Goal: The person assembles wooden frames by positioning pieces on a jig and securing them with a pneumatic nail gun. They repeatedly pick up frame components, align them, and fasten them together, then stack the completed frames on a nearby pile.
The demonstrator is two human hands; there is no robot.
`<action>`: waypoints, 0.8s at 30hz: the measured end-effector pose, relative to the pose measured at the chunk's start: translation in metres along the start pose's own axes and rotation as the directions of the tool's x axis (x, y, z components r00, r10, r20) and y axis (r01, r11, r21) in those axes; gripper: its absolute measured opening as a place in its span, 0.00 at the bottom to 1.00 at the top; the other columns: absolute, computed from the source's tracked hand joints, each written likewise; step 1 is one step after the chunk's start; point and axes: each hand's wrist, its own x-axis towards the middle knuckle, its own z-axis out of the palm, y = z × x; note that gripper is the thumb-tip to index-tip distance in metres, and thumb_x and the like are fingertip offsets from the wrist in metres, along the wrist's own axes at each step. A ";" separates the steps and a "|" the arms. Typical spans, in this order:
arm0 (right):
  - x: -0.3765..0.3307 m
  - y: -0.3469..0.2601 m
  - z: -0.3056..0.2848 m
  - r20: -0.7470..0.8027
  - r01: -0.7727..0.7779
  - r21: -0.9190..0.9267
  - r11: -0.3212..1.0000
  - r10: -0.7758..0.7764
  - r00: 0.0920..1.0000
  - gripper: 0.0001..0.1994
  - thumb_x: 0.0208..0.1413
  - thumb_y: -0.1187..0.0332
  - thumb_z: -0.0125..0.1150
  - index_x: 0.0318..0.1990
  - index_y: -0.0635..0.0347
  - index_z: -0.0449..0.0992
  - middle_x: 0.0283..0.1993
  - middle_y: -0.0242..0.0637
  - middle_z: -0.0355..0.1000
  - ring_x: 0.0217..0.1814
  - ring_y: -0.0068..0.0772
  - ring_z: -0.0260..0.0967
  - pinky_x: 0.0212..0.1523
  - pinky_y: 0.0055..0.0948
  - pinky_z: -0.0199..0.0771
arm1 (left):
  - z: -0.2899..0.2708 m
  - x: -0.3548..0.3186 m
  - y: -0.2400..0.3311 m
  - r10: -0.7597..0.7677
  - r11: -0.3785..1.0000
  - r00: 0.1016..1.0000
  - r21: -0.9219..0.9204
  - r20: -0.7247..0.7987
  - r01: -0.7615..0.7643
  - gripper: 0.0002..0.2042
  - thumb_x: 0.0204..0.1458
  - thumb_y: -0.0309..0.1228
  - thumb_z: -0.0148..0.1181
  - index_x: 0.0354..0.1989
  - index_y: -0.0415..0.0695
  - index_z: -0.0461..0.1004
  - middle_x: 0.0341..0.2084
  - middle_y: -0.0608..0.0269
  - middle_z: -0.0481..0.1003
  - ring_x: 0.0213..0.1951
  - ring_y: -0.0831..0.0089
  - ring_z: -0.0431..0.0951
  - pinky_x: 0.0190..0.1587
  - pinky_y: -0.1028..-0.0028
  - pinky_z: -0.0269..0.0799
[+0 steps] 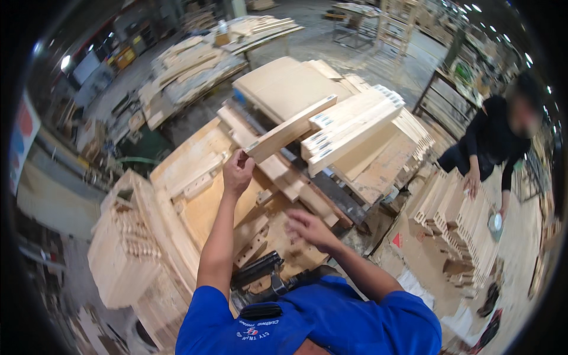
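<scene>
My left hand (pixel 238 173) is closed on the near end of a pale wooden board (pixel 293 127), which slants up and away to the right. A dark slot or mark shows near the held end. My right hand (pixel 309 229) hovers over the workbench with its fingers partly spread and slightly blurred, with nothing seen in it. Under both hands lies a wooden jig (pixel 201 204) with raised rails and blocks. Right of the held board is a stack of similar boards (pixel 355 124) with dark slots in their ends.
A black clamp-like metal tool (pixel 266 275) sits close to my body. At the left stands a wooden box of turned pegs (pixel 139 236). Another person (pixel 497 136) works at the right beside stacked slotted boards (pixel 458 222). Wide panels (pixel 284 89) lie beyond the jig.
</scene>
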 end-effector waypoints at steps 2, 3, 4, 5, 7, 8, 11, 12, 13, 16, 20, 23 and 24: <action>0.050 -0.011 0.022 -0.077 0.115 0.182 0.977 -0.103 0.992 0.33 0.68 0.55 0.65 0.73 0.63 0.61 0.47 0.33 0.74 0.44 0.22 0.73 0.43 0.25 0.77 | -0.029 -0.048 -0.003 -0.005 1.000 0.991 0.020 -0.134 0.008 0.12 0.59 0.27 0.61 0.50 0.37 0.79 0.35 0.59 0.83 0.37 0.77 0.82 0.45 0.73 0.79; 0.077 -0.019 0.024 -0.122 0.204 0.262 0.943 -0.178 0.977 0.35 0.66 0.53 0.67 0.72 0.62 0.61 0.47 0.33 0.74 0.44 0.23 0.74 0.43 0.27 0.77 | -0.032 -0.070 0.002 -0.038 0.994 0.989 0.099 -0.140 0.052 0.11 0.58 0.26 0.63 0.48 0.37 0.79 0.35 0.57 0.83 0.37 0.73 0.84 0.45 0.72 0.80; 0.097 -0.035 0.041 -0.137 0.214 0.279 0.936 -0.182 0.974 0.34 0.64 0.51 0.69 0.69 0.61 0.63 0.46 0.32 0.74 0.43 0.23 0.73 0.42 0.27 0.77 | -0.042 -0.099 0.002 -0.017 0.994 0.980 0.102 -0.198 0.038 0.11 0.58 0.26 0.63 0.49 0.37 0.78 0.36 0.59 0.82 0.37 0.74 0.83 0.45 0.73 0.79; 0.114 -0.050 0.057 -0.167 0.231 0.289 0.929 -0.189 0.968 0.33 0.62 0.50 0.71 0.66 0.60 0.65 0.45 0.31 0.74 0.42 0.22 0.73 0.40 0.28 0.77 | -0.045 -0.124 0.003 0.007 0.995 0.969 0.097 -0.247 0.017 0.11 0.59 0.26 0.63 0.49 0.38 0.78 0.36 0.61 0.82 0.37 0.76 0.81 0.45 0.74 0.78; 0.141 -0.059 0.070 -0.232 0.150 0.247 0.957 -0.092 0.968 0.28 0.62 0.50 0.71 0.59 0.58 0.68 0.43 0.30 0.74 0.40 0.22 0.73 0.37 0.29 0.77 | -0.043 -0.160 0.015 0.055 0.991 0.957 0.130 -0.285 -0.019 0.12 0.58 0.26 0.65 0.49 0.39 0.78 0.37 0.57 0.82 0.40 0.71 0.83 0.47 0.71 0.79; 0.143 -0.056 0.091 -0.270 0.110 0.125 0.986 -0.073 0.960 0.25 0.62 0.50 0.71 0.54 0.57 0.72 0.42 0.29 0.74 0.37 0.21 0.73 0.34 0.28 0.76 | -0.047 -0.179 0.018 0.069 0.987 0.947 0.162 -0.313 -0.019 0.12 0.58 0.27 0.65 0.49 0.39 0.78 0.38 0.55 0.82 0.41 0.69 0.84 0.48 0.70 0.80; 0.154 -0.048 0.099 -0.053 0.129 -0.063 0.990 -0.133 0.990 0.22 0.62 0.50 0.71 0.51 0.58 0.75 0.41 0.29 0.73 0.36 0.20 0.73 0.34 0.27 0.76 | -0.046 -0.202 0.015 0.038 0.996 0.980 0.086 -0.197 -0.021 0.13 0.58 0.27 0.67 0.50 0.39 0.78 0.40 0.52 0.82 0.44 0.65 0.85 0.49 0.66 0.80; 0.161 -0.046 0.097 -0.113 0.156 -0.176 0.972 -0.178 0.978 0.22 0.58 0.51 0.74 0.48 0.60 0.77 0.42 0.36 0.75 0.37 0.29 0.76 0.37 0.35 0.78 | -0.053 -0.203 0.010 -0.036 0.987 0.999 0.159 -0.026 0.039 0.14 0.60 0.28 0.67 0.52 0.38 0.78 0.42 0.52 0.83 0.46 0.63 0.85 0.51 0.65 0.80; 0.164 -0.046 0.088 -0.155 0.220 -0.513 0.829 -0.342 0.927 0.22 0.57 0.52 0.74 0.47 0.60 0.77 0.42 0.39 0.75 0.39 0.34 0.76 0.38 0.39 0.78 | -0.050 -0.196 0.004 -0.061 0.992 0.997 0.107 -0.057 0.067 0.15 0.61 0.29 0.67 0.53 0.38 0.78 0.42 0.53 0.83 0.46 0.65 0.85 0.50 0.66 0.80; 0.163 -0.056 0.095 -0.034 0.110 -0.944 0.312 -0.422 0.906 0.22 0.49 0.53 0.77 0.42 0.60 0.78 0.43 0.52 0.73 0.48 0.55 0.75 0.47 0.52 0.76 | -0.051 -0.162 -0.023 -0.382 0.890 0.918 -0.311 -0.105 0.334 0.17 0.66 0.36 0.64 0.56 0.36 0.78 0.40 0.64 0.83 0.42 0.75 0.82 0.47 0.73 0.79; 0.162 -0.048 0.080 0.034 0.096 -0.990 0.106 -0.480 0.877 0.24 0.51 0.52 0.76 0.47 0.58 0.77 0.42 0.52 0.71 0.46 0.57 0.74 0.46 0.54 0.75 | -0.037 -0.075 -0.085 -0.537 0.779 0.844 -0.382 0.005 0.498 0.17 0.67 0.42 0.63 0.52 0.40 0.80 0.34 0.69 0.78 0.34 0.81 0.75 0.38 0.78 0.73; 0.172 -0.040 0.101 0.071 0.107 -0.993 0.047 -0.482 0.873 0.26 0.52 0.53 0.75 0.52 0.60 0.76 0.46 0.53 0.70 0.50 0.57 0.73 0.48 0.53 0.75 | -0.037 -0.042 -0.122 -0.599 0.709 0.800 -0.480 -0.022 0.517 0.12 0.66 0.40 0.64 0.41 0.43 0.79 0.28 0.69 0.75 0.29 0.82 0.72 0.32 0.77 0.70; 0.174 -0.039 0.098 0.067 0.089 -0.996 0.023 -0.483 0.873 0.27 0.52 0.53 0.75 0.54 0.61 0.75 0.48 0.53 0.70 0.52 0.57 0.72 0.49 0.53 0.74 | -0.030 -0.031 -0.127 -0.609 0.682 0.793 -0.522 -0.018 0.512 0.11 0.65 0.40 0.64 0.38 0.44 0.78 0.26 0.69 0.74 0.28 0.82 0.71 0.29 0.76 0.69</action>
